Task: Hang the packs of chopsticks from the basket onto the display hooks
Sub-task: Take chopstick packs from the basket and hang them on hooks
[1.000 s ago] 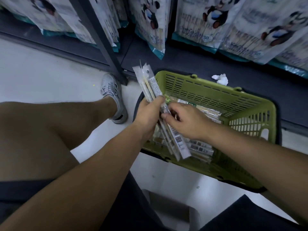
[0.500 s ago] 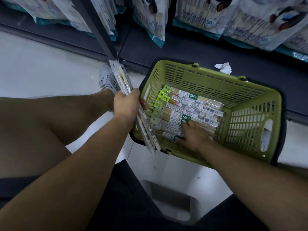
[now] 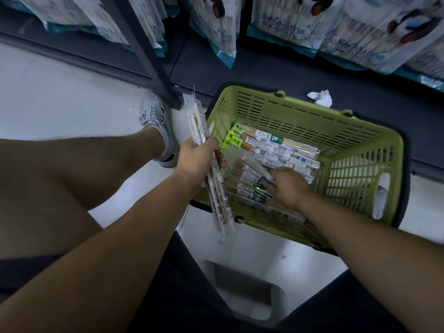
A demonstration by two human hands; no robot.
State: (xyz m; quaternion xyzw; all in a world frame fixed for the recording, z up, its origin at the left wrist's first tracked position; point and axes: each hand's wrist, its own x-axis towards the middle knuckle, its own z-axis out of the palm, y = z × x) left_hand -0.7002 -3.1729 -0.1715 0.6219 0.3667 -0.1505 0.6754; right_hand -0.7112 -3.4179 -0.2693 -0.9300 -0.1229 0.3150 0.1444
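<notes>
A green plastic basket (image 3: 360,162) stands on the floor against a dark shelf base, with several flat packs of chopsticks (image 3: 274,150) lying in it. My left hand (image 3: 195,158) grips a bundle of long chopstick packs (image 3: 217,188) just outside the basket's left wall, the packs pointing up towards the shelf. My right hand (image 3: 288,185) is inside the basket and pinches one blurred pack (image 3: 255,165), lifted at its left end above the pile.
Large bags of chopsticks (image 3: 288,22) hang above the dark shelf base (image 3: 276,68). A dark upright post (image 3: 146,51) stands left of the basket beside my grey shoe (image 3: 156,121). A crumpled white paper (image 3: 320,97) lies behind the basket. A white stool (image 3: 247,292) is under me.
My right hand went from the bundle down into the basket and has now lifted one pack off the pile. My left hand drew the bundle left, outside the basket.
</notes>
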